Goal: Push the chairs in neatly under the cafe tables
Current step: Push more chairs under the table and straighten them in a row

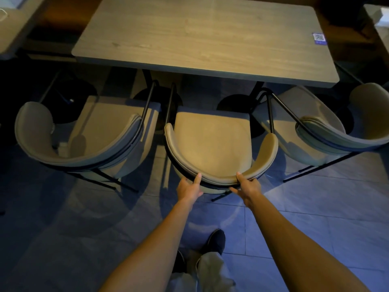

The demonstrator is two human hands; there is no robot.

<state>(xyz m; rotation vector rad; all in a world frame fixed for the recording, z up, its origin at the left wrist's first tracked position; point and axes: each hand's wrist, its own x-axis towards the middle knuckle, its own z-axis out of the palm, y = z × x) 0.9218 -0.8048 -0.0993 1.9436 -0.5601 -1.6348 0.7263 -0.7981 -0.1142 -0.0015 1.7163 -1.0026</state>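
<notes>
We gripped the curved backrest of the middle tan padded chair (212,144) with our left hand (188,189) and right hand (248,187), facing the rectangular wooden table (202,36).

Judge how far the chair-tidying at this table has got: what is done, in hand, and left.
Done: nothing visibly. In hand: the left hand and right hand grip the middle chair backrest, its seat short of the table. Left: the left chair and right chair sit angled, still out.

The table (202,36) had a matt wood-grain top. The middle chair (212,144) wore smooth, leather-like tan upholstery on a thin matt black metal frame. The floor (73,228) was smooth grey tile.
</notes>
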